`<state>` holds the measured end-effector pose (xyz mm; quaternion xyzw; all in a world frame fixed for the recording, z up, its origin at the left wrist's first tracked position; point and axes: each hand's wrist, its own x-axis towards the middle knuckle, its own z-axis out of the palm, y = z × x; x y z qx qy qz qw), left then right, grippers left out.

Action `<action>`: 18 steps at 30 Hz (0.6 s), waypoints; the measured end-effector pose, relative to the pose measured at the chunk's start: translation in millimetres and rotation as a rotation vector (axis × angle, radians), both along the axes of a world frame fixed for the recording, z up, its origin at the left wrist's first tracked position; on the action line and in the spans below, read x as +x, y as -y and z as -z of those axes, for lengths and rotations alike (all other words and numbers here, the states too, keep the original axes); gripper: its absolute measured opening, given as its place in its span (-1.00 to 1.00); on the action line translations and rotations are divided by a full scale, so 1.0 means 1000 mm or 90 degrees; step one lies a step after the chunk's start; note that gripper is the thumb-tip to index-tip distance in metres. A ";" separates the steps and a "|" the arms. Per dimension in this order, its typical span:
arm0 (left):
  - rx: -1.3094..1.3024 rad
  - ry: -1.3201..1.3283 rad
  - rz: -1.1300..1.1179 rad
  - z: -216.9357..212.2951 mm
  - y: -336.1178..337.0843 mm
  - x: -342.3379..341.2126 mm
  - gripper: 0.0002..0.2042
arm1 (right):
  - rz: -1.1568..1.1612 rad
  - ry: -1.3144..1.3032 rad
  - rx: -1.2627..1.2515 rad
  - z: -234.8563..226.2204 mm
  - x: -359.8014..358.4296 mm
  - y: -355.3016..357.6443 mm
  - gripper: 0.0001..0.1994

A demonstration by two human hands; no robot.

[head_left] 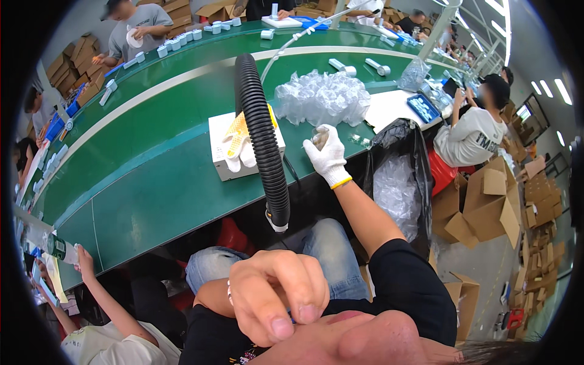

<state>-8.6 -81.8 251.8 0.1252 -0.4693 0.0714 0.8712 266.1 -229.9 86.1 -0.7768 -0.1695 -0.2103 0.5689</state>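
Observation:
My left hand (277,292) is bare and raised close to the camera, its fingers curled with the tips near each other. A tiny blue bit shows between the fingertips, too small to name. In a white knit glove with a yellow cuff, my right hand (327,153) rests at the green bench's near edge, fingers curled in and nothing visible in them. Behind it lies a heap of clear plastic bags (322,97). To its left, a white box (228,167) carries another white glove (240,143) with yellow dots. A black corrugated hose (261,134) hangs in front of that box.
A black bin bag (395,143) with clear plastic inside hangs right of my right hand. Light-blue handled parts (377,67) lie on the green conveyor (152,121). Co-workers sit at both sides and stand across. Open cardboard boxes (483,201) are on the right floor.

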 end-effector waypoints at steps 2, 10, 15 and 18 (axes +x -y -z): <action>0.007 -0.006 0.007 0.001 0.002 -0.002 -0.79 | 0.020 -0.005 -0.027 -0.001 -0.001 -0.001 -0.50; 0.021 0.013 0.014 0.008 0.012 -0.002 -0.80 | -0.003 -0.008 0.007 0.005 0.002 0.002 -0.48; 0.065 0.023 0.009 0.014 0.012 -0.001 -0.82 | -0.005 -0.015 0.012 -0.002 -0.003 -0.002 -0.51; 0.078 0.036 -0.004 0.016 0.012 0.000 -0.82 | -0.004 -0.003 0.020 -0.003 -0.004 -0.002 -0.51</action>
